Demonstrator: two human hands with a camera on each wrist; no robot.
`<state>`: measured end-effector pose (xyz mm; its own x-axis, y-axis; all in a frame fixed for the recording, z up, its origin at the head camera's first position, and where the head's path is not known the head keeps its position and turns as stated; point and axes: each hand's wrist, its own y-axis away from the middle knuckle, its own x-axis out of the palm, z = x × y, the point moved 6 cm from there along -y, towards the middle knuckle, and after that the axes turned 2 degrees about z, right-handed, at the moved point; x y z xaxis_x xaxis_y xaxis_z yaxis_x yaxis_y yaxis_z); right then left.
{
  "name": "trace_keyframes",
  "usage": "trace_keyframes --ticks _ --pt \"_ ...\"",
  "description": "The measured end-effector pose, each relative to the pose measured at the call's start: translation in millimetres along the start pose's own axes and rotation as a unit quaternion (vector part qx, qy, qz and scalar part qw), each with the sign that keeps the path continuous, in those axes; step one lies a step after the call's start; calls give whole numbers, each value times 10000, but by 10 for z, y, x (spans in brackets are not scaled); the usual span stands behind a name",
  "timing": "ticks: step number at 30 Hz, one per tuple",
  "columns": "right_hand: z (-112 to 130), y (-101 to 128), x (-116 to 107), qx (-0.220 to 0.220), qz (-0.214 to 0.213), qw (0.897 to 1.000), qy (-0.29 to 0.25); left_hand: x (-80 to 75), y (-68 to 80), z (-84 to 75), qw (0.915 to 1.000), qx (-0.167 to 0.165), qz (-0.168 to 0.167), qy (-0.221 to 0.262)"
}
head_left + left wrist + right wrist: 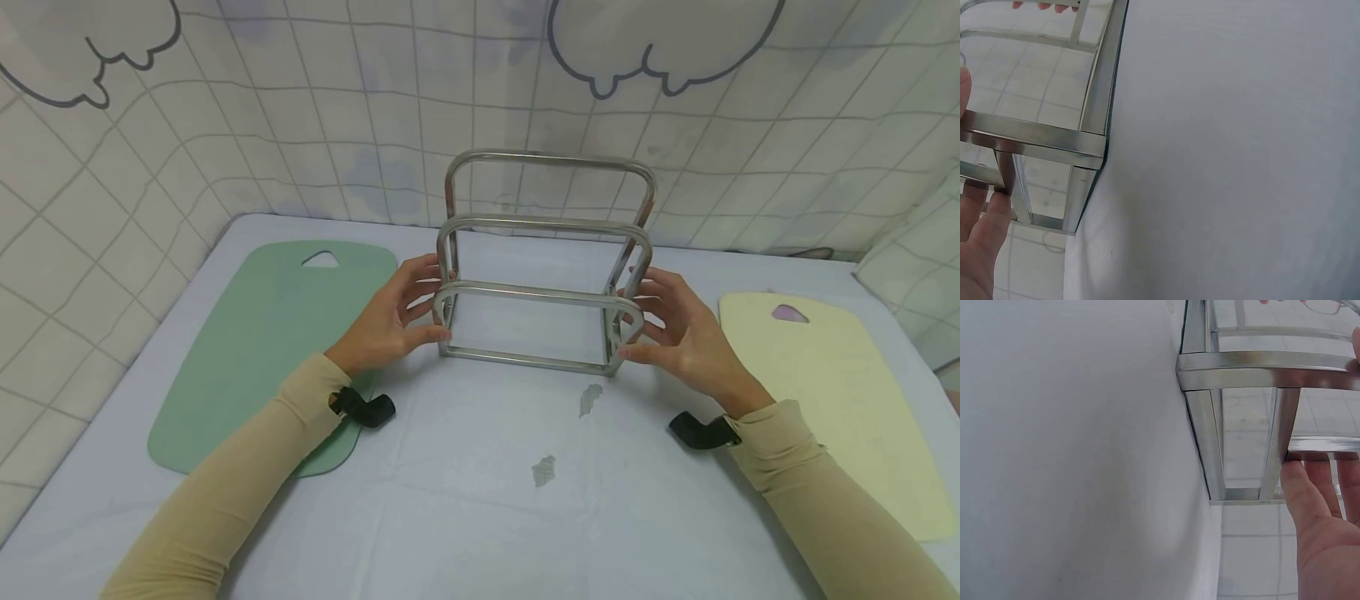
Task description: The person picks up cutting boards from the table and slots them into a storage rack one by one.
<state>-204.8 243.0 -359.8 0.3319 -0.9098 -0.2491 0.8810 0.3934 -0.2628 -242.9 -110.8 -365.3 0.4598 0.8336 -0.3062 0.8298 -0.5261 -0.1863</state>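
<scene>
A silver metal rack [525, 291], made of three upright hoops on a rectangular base, stands on the white-covered table between both hands. My left hand [390, 321] grips its left side, thumb at the front hoop and fingers behind. On the opposite side, my right hand [686, 337] holds the rack the same way. In the left wrist view, fingertips [999, 203] touch a bar of the rack [1035, 137]. The right wrist view has fingers [1310, 494] against a rear bar of the rack [1235, 370]; the thumb is mostly cut off by the frame edge.
A green cutting board [247, 333] lies flat at the left, partly under the left forearm. To the right lies a cream cutting board [832, 392]. Two grey patches [543, 471] mark the tablecloth. Grid-patterned cloth [337, 125] hangs behind the table.
</scene>
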Motion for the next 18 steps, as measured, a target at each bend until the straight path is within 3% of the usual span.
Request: trace_keyframes --ticks 18 --pt "8 -19 -1 119 -57 9999 30 -2 -31 4 10000 17 -4 18"
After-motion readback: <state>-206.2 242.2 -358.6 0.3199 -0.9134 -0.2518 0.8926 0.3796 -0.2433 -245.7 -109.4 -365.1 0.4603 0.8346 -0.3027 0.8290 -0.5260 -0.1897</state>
